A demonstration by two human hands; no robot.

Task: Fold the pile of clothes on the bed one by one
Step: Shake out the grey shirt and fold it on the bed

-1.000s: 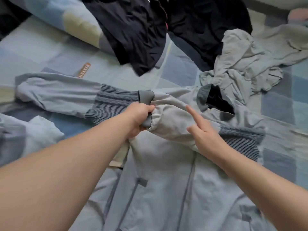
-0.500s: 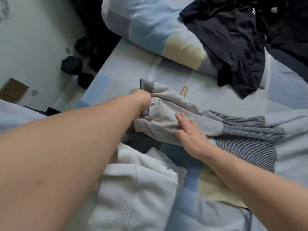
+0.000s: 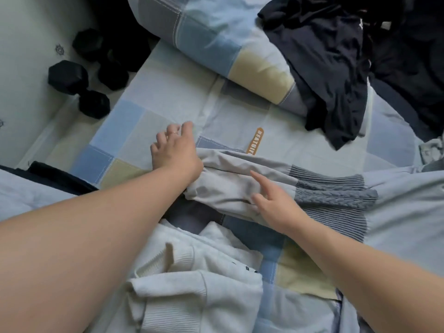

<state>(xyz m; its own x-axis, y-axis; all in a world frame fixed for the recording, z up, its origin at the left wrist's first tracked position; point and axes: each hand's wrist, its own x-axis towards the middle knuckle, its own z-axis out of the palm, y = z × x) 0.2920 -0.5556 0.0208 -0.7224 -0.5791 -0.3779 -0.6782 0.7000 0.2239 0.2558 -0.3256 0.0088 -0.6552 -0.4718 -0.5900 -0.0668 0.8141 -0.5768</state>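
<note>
The grey jacket's sleeve (image 3: pixel 240 181) lies stretched along the bed (image 3: pixel 168 97), left hand (image 3: pixel 175 152) spread flat at its cuff, right hand (image 3: pixel 276 205) open-fingered on it, neither grip closed, seemingly smoothing before folding

Soft dim daylight, mild blur — edges warped

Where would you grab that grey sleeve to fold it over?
Probably at the free end of the grey sleeve, pinched from above on the bed-edge side, where the left hand rests. It lies stretched flat, and its other end is fixed to the jacket past the ribbed knit panel.
</note>
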